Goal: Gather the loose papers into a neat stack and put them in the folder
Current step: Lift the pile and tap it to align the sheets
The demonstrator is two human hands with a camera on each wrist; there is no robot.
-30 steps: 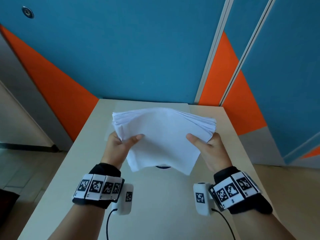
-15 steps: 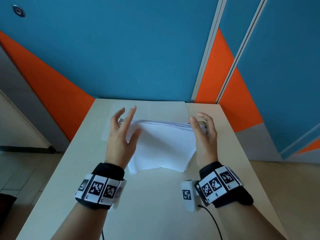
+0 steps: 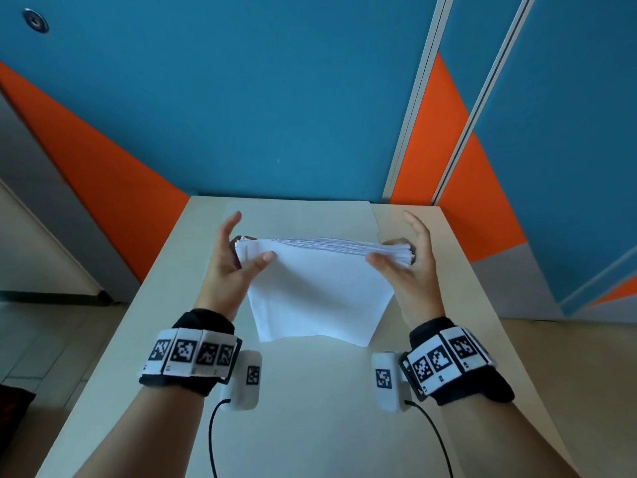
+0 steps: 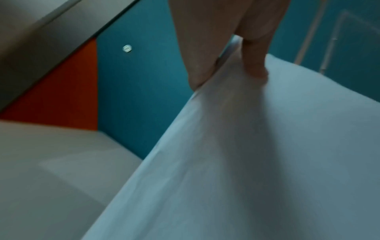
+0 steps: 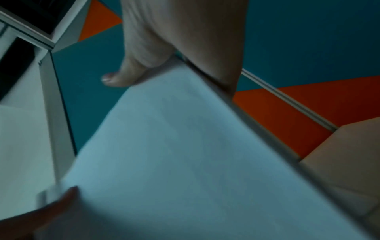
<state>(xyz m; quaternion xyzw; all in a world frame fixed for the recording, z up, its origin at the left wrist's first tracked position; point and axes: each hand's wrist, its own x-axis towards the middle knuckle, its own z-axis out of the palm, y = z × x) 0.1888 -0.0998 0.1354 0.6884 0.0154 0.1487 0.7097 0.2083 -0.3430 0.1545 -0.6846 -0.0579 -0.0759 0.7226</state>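
A thick stack of white papers (image 3: 317, 291) stands tilted on its lower edge on the beige table (image 3: 310, 426), its top edges nearly even. My left hand (image 3: 241, 267) pinches the stack's upper left corner, thumb on the front sheet and fingers behind, forefinger raised. At the upper right corner my right hand (image 3: 393, 267) grips the same way. A beige folder (image 3: 310, 215) lies flat at the table's far end, behind the stack. The left wrist view shows the papers (image 4: 246, 162) under my thumb (image 4: 255, 65). In the right wrist view the papers (image 5: 185, 162) fill the frame.
The table's far edge meets a blue and orange wall (image 3: 241, 115). Bare tabletop lies between my wrists and the stack. Cables (image 3: 210, 439) run from the wrist cameras along the near part of the table. Floor drops away on both sides.
A second ago I held the fanned papers lifted. Half a second ago both hands were flat against the stack's sides. Now thumbs and fingers pinch its upper corners again, and the edges are more even.
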